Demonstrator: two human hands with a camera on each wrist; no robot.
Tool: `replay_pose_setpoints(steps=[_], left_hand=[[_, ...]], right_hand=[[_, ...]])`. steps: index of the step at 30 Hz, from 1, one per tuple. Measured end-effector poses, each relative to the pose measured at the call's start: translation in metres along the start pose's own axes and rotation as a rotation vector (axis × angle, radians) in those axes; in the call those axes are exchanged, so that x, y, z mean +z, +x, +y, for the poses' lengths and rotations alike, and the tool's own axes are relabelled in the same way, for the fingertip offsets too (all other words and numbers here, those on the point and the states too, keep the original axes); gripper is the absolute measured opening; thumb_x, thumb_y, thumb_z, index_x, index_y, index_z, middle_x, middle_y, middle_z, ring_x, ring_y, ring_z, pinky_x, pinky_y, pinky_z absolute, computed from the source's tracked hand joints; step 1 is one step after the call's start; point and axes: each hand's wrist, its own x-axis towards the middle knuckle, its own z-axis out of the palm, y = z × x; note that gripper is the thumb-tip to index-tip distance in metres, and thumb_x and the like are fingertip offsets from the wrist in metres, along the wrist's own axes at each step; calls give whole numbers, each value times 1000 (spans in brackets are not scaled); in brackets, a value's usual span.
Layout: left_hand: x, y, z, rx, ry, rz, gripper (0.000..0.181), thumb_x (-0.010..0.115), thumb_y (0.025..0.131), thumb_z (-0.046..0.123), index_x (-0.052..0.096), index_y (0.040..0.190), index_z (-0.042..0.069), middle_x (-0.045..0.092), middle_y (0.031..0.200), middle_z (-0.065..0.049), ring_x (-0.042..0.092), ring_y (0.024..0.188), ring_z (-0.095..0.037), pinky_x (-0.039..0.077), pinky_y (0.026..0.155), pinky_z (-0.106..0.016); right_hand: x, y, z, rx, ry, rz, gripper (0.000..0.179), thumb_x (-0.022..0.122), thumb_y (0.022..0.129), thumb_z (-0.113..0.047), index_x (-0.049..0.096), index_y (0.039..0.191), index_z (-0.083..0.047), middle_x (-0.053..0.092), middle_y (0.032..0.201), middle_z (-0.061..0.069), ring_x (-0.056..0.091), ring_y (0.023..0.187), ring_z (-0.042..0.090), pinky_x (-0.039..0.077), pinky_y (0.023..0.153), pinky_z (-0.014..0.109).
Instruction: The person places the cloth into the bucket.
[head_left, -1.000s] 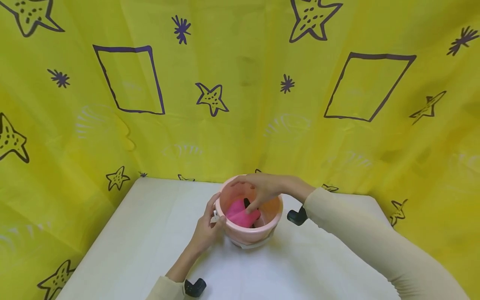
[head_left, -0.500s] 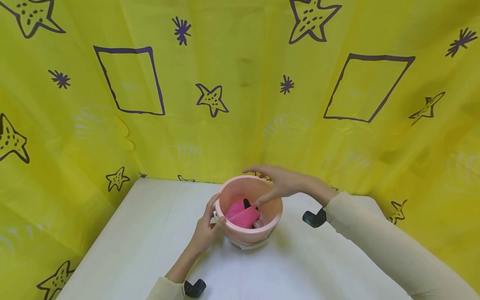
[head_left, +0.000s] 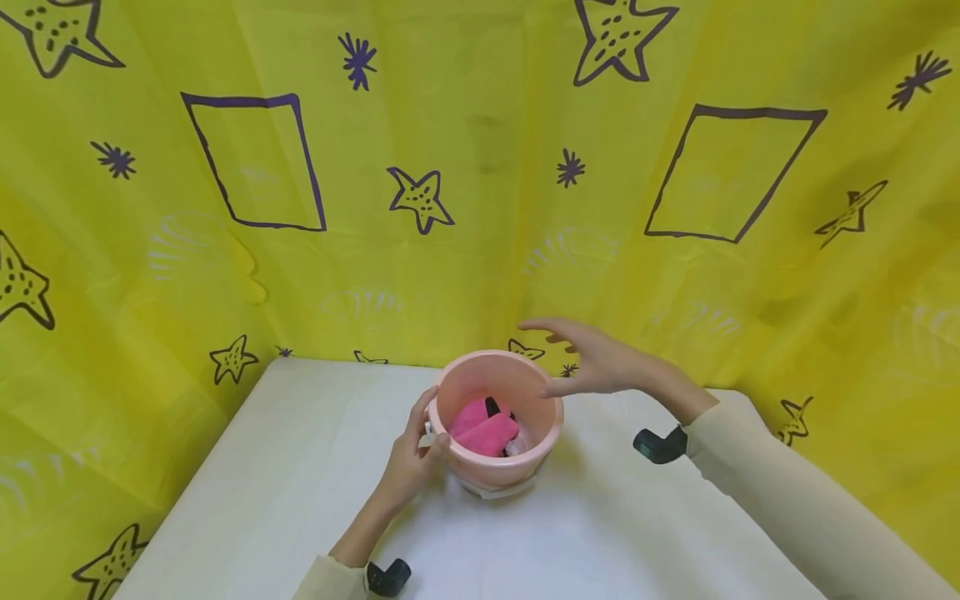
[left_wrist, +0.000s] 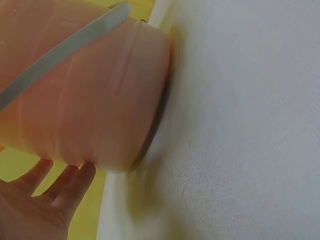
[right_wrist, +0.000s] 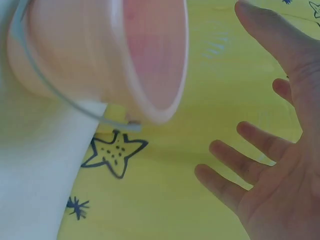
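A pale pink bucket (head_left: 498, 475) with a pale handle (left_wrist: 65, 52) stands on the white table. Inside it lies a bright pink, soft-looking thing (head_left: 487, 435), with a black piece (head_left: 492, 407) and a small whitish bit beside it. My left hand (head_left: 411, 467) holds the bucket at its left side, thumb by the rim and fingers along the outer wall. Beyond the rim on the right, my right hand (head_left: 600, 358) hovers with fingers spread and nothing in it. In the right wrist view its palm and fingers are apart from the bucket.
The white-covered table (head_left: 300, 467) stretches out around the bucket. A yellow curtain (head_left: 480, 275) with drawn stars and frames hangs behind and at both sides. Each wrist carries a black device, one on the left (head_left: 388, 577) and one on the right (head_left: 660, 446).
My right hand has come up out of the bucket and moved right, its fingers spreading and leaving the pink thing inside. The left hand and the bucket have stayed in place.
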Motion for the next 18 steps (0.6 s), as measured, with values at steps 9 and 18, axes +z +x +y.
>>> replay_pose_setpoints(steps=[9,18], left_hand=[[-1,1,0,9,-7,-4,73,62,99,43,24,161,42,46,157,-15,54,128,-40,55,90,-50],[-3,-1,-1,-4,6,-5,74,63,99,38,23,161,43,43,160,-12,52,131,-42,55,92,-53]], right_hand=[[8,-29,21,66,-40,102,93,89,80,-39,41,157,-20,42,159,6,45,139,41,40,109,64],[35,-60,50,119,-109,229,92,85,82,-48,40,157,-21,37,162,12,33,147,40,33,108,73]])
